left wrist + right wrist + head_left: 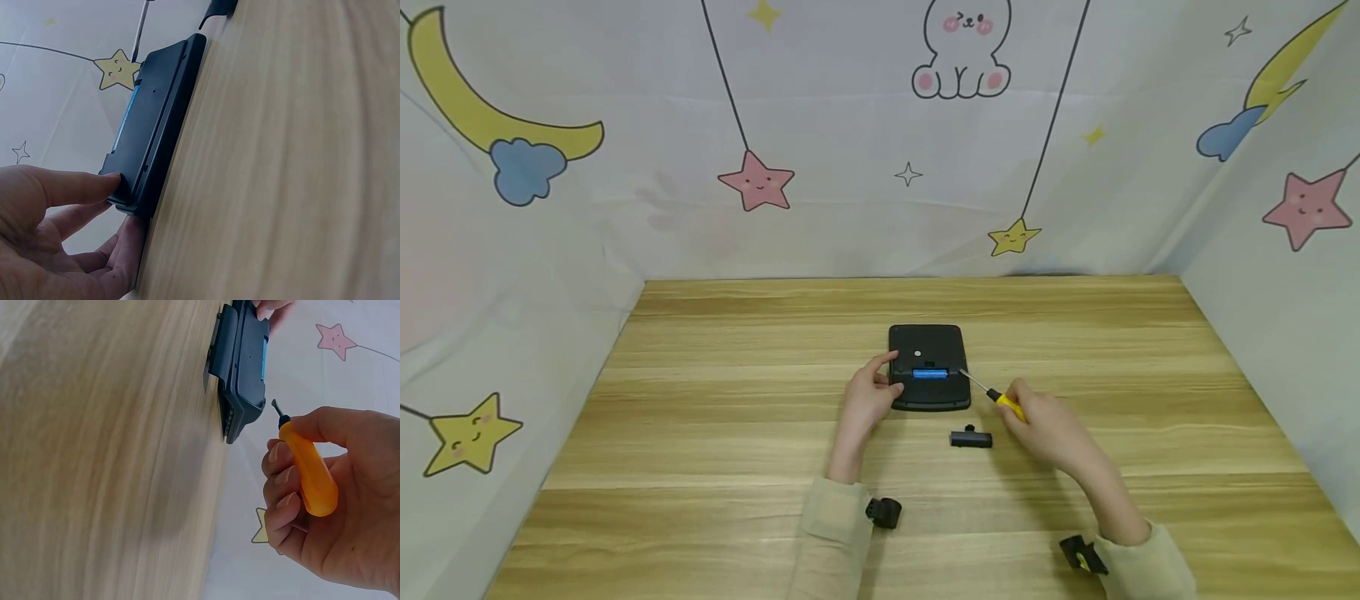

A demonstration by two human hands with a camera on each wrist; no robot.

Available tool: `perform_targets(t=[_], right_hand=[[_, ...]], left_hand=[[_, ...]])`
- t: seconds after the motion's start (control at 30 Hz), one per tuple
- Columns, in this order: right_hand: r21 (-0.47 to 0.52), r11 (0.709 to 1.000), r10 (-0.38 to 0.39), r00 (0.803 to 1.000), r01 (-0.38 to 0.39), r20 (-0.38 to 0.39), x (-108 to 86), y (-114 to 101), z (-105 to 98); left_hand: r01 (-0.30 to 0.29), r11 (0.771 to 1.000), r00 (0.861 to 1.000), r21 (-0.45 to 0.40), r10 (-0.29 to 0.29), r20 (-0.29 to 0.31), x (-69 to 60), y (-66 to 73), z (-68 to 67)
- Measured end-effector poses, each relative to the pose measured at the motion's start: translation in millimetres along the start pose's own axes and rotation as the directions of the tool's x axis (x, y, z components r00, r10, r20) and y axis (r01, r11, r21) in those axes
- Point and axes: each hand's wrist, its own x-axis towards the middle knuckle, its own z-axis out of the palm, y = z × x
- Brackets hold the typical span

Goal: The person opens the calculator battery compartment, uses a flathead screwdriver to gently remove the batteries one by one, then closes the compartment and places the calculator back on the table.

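A black calculator-like device [929, 342] lies back side up on the table, a blue battery [930, 374] showing in its open compartment. At its left edge my left hand [868, 402] grips it, the thumb [94, 189] on the back face and other fingers along the side. My right hand [1051, 427] holds a screwdriver [310, 472] by its yellow handle, fingers wrapped around it. In the head view the metal tip appears at the device's right side, near the battery; in the right wrist view it looks slightly apart from the casing.
A small black battery cover [971, 438] with a tab lies on the wooden table [715, 467], just in front of the device. White cloth walls [842, 225] printed with stars and moons enclose the table at the back and sides.
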Motion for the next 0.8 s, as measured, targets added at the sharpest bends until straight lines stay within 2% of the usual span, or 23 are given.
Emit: perform_targets(t=[0.53, 0.8], right_hand=[[0.012, 1.000, -0.021, 0.999, 0.020, 0.025, 1.9, -7.6, -0.6], [-0.001, 1.000, -0.019, 1.000, 0.019, 0.011, 2.6, -11.7, -1.4]], left_hand=[[0.001, 1.000, 1.000, -0.005, -0.001, 0.003, -0.2, 0.0, -0.4], [-0.015, 1.000, 1.000, 0.007, 0.015, 0.003, -1.0, -0.2, -1.6]])
